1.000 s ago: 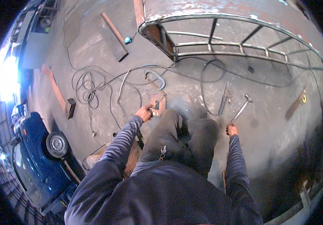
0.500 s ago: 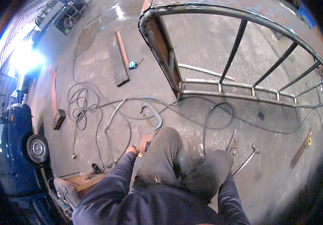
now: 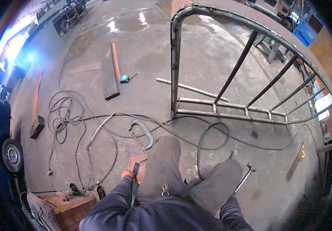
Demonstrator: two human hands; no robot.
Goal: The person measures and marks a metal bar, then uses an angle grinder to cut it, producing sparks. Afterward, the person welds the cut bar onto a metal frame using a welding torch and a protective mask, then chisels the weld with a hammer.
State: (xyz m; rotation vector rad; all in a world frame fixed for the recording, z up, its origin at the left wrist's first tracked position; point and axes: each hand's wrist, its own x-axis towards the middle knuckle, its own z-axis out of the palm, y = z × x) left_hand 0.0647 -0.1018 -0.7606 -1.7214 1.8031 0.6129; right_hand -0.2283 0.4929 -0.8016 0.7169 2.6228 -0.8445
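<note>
Much floor [image 3: 272, 188] opens at three o'clock; the hammer [image 3: 244, 179] points lengthwise to one. Our left hand [image 3: 127, 174] meets a plate [image 3: 137, 159]; both grips we cannot tell.

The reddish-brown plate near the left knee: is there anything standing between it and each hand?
Nothing visible separates the left hand from the reddish-brown plate. Between plate and right sleeve lie the left thigh and right thigh; the right hand is hidden.

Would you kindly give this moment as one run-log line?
left hand: at reddish piece; right hand: hidden; hammer: beside right leg; clamp: on floor
</note>
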